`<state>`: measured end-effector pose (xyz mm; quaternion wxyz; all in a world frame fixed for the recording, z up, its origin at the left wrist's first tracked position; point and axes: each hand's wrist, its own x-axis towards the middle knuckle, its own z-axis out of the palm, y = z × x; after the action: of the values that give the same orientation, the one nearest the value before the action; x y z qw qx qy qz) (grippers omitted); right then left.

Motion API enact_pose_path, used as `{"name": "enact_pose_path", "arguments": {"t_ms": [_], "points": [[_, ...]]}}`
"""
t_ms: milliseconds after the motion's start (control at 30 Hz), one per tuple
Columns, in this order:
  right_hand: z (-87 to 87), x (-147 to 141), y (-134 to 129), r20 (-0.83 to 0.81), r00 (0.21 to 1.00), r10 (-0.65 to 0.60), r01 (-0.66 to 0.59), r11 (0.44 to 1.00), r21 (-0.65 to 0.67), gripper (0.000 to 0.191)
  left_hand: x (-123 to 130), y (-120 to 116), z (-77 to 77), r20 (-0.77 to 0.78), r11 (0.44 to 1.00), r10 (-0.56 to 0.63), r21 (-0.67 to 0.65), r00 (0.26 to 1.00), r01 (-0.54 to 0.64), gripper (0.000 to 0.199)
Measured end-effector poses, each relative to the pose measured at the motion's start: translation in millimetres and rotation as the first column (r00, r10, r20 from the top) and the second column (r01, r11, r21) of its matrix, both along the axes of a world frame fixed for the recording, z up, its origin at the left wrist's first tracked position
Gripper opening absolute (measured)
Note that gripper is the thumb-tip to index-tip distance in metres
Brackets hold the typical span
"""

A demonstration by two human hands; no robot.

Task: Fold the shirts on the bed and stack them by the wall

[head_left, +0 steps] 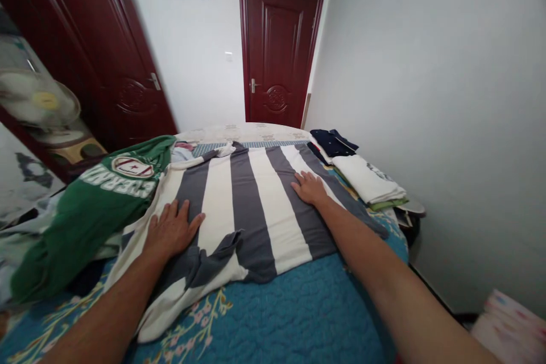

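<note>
A grey-and-white striped shirt lies spread out before me, its near sleeve rumpled. My left hand rests flat on the shirt's left part, fingers apart, holding nothing. Farther to the right, my right hand also lies on the stripes with its fingers spread. Beneath the shirt is a teal quilted bedspread with a floral pattern.
At the left, a green garment with white lettering lies on a heap of clothes. Folded clothes, a white one and a navy one, sit at the right beside the wall. Dark red doors and a fan stand beyond.
</note>
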<state>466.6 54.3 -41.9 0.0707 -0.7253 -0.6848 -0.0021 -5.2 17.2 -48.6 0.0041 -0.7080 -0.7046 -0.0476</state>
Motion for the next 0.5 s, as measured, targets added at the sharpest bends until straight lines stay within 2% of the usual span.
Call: {"name": "enact_pose_path", "arguments": {"t_ms": [100, 200, 333, 500], "points": [[-3.7, 39.0, 1.6, 0.015, 0.995, -0.096, 0.096, 0.995, 0.021, 0.067, -0.8, 1.8, -1.0, -0.008, 1.000, 0.008, -0.016, 1.000, -0.008, 0.090], [-7.5, 63.0, 1.1, 0.026, 0.981, -0.192, 0.189, 0.977, 0.094, 0.065, -2.3, 3.4, -2.9, -0.013, 1.000, 0.008, -0.004, 1.000, -0.008, 0.090], [-8.1, 75.4, 3.7, 0.024, 0.941, -0.338, 0.329, 0.926, 0.185, 0.058, -5.3, 5.8, -5.9, -0.016, 1.000, -0.003, 0.024, 1.000, 0.003, 0.089], [-2.4, 86.1, 13.0, 0.057, 0.925, -0.376, 0.358, 0.912, 0.200, 0.049, -8.0, 8.5, -8.2, -0.033, 0.999, -0.011, 0.035, 0.999, 0.012, 0.088]]}}
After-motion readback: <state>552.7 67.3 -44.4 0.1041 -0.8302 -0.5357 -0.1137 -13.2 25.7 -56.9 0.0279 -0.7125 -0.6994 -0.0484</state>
